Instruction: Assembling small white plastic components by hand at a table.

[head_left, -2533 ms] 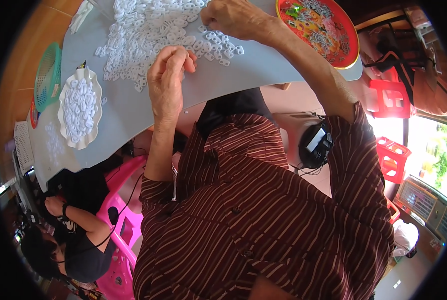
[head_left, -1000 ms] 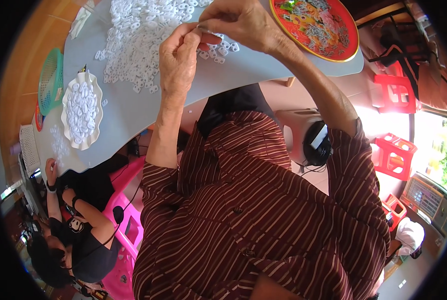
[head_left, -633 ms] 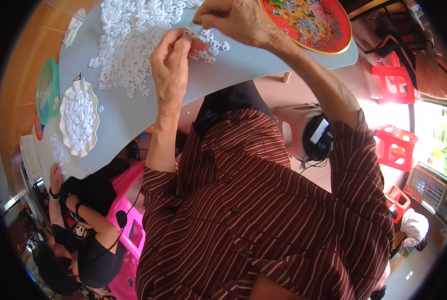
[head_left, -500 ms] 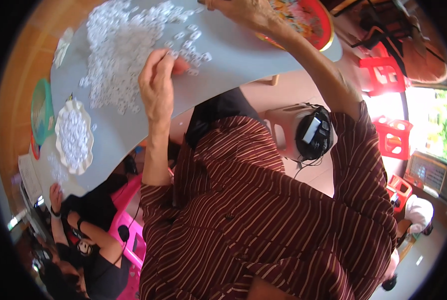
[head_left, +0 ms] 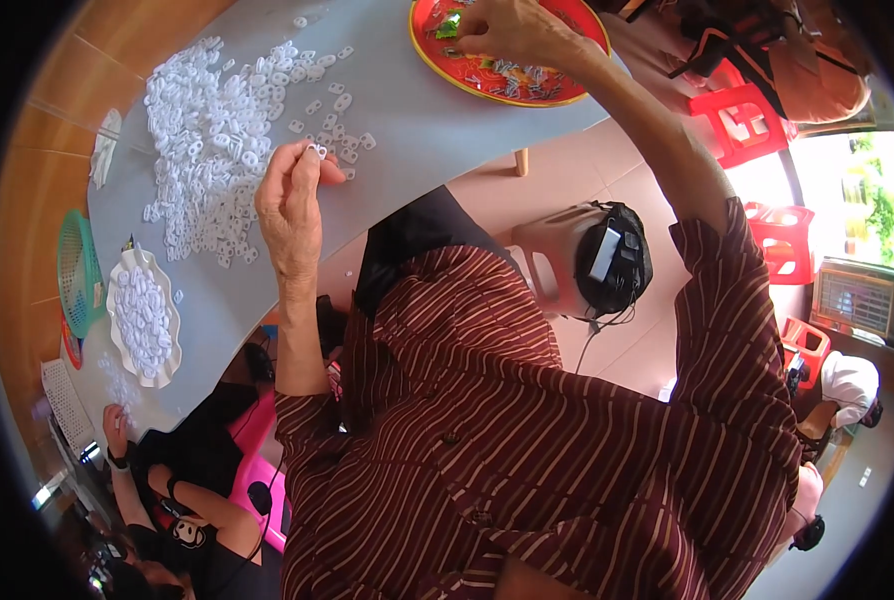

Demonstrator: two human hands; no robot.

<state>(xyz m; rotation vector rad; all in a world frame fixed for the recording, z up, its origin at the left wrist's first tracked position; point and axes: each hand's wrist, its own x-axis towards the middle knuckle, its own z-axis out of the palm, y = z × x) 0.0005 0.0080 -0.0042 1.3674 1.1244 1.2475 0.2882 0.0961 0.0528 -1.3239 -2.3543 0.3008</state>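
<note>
Since half a second ago the right hand (head_left: pixel 507 35) has gone from the grey tabletop (head_left: pixel 437 120) out to the round red tray with a yellow rim (head_left: pixel 567 95), and the left hand (head_left: pixel 289 205) has lifted a little off the heap. From my remote seat I see the left hand's thumb and forefinger pinched tight on a small white plastic ring (head_left: pixel 316 150), held just above the table's near edge. Directly beyond that pinch and spreading to its left lies the loose pile of white plastic rings (head_left: pixel 217 140), with a few strays just to the right of the fingertips. Further left of the grip and nearer me sits a white scalloped dish heaped with more rings (head_left: pixel 143 315), and a green plastic basket (head_left: pixel 75 270) stands at the table's edge beyond it. The right hand rests over the tray's coloured bits (I cannot make out what they are), fingers curled downward; whether it grasps anything I cannot tell. Another person's hand (head_left: pixel 115 418) shows at the lower left, well apart from both hands.
</note>
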